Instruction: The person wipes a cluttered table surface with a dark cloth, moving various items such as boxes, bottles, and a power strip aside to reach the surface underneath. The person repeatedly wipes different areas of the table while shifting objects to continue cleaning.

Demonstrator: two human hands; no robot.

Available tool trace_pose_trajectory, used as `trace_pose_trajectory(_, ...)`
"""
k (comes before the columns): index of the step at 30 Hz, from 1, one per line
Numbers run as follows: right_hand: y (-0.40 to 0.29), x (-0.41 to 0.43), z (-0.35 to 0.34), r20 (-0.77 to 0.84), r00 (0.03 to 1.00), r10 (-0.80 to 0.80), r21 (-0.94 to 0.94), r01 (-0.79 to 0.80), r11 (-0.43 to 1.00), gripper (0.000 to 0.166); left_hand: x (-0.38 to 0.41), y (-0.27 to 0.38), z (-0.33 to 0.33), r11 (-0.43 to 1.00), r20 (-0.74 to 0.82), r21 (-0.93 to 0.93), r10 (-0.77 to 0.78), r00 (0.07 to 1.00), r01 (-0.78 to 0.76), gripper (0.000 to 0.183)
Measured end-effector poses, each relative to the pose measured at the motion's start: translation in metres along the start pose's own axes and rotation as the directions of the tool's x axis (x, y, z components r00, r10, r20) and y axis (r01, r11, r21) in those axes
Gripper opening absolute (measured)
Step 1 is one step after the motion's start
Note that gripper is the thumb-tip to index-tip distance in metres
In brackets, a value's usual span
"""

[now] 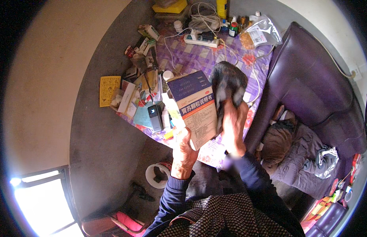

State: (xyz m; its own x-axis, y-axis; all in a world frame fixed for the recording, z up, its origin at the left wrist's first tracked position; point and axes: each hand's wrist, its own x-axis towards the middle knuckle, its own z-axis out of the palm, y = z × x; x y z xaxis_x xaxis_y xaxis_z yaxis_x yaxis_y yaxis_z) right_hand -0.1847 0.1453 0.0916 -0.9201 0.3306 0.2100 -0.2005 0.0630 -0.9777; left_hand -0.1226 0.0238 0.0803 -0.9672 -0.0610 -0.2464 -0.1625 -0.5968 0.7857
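Note:
My left hand grips the lower left edge of a medicine carton, which is tilted with its printed dark-blue and cream panel facing up. In my right hand is a bunched dark cloth, slightly blurred, close along the carton's right side. Whether the cloth touches the carton, I cannot tell. Both hands are above a table with a purple checked, flowered tablecloth. Just left of the carton are a white-capped bottle and a dark power bank with a lit display.
Papers, small boxes and a yellow printed sheet crowd the table's left side. At the back are a white power strip with cables, bottles and a clear plastic bag. A purple sofa stands right; a white bucket is below.

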Motion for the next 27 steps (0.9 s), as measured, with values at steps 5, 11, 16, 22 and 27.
trace_pose_trajectory(5,-0.039,0.012,-0.009,0.101,0.862,0.497,0.321,-0.501,0.804,0.03,0.004,0.005,0.01,0.961,0.013,-0.264,-0.08,0.997,0.081,0.076)
trace_pose_trajectory(11,0.024,-0.033,-0.028,0.2,0.964,0.176,0.009,-0.181,0.983,0.034,0.007,-0.012,0.007,0.996,-0.129,-0.077,-0.044,0.991,0.035,0.065)
trace_pose_trajectory(16,0.041,-0.074,-0.033,0.207,0.963,0.175,0.338,-0.238,0.911,0.032,0.03,-0.028,-0.004,0.994,-0.198,-0.06,-0.1,0.975,0.09,0.03)
trace_pose_trajectory(22,0.094,-0.105,-0.114,0.132,0.8,0.586,-0.239,-0.548,0.802,0.029,0.089,-0.077,-0.027,0.981,-0.076,0.193,-0.002,0.997,0.017,0.055)
trace_pose_trajectory(27,0.107,-0.104,-0.132,-0.135,0.823,0.552,-0.039,-0.561,0.827,0.033,0.151,-0.074,-0.016,0.918,0.069,0.393,-0.085,0.994,0.052,0.078)
